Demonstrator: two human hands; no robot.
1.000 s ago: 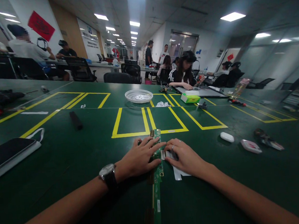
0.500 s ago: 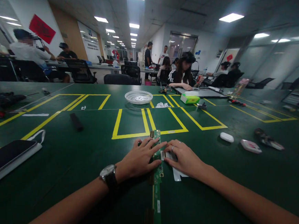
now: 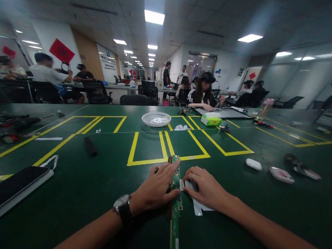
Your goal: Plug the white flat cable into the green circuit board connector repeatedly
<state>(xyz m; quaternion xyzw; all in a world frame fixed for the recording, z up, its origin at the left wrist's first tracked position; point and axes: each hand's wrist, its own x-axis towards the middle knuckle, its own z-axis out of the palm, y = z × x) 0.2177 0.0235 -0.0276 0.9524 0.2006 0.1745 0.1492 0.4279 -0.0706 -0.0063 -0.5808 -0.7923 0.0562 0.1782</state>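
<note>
A long narrow green circuit board (image 3: 175,225) lies lengthwise on the green table in front of me. My left hand (image 3: 158,184), with a watch on its wrist, rests across the upper part of the board, fingers extended over it. On the board's right side, my right hand (image 3: 204,183) pinches a flat whitish-silver connector or ribbon piece (image 3: 182,185) at the board's edge; its far part is hidden under the fingers. White strips (image 3: 199,207) stick out beneath my right hand.
A white plastic basket (image 3: 156,119) stands ahead, with a green box (image 3: 211,119) farther right. A phone (image 3: 18,186) lies left; a white case (image 3: 253,164) lies right. Across the green table (image 3: 113,155), a person (image 3: 202,94) sits working.
The view has tilted up slightly, so the table things appear lower. My left fingers have drawn closer together, and the index finger has moved away from my right hand.
</note>
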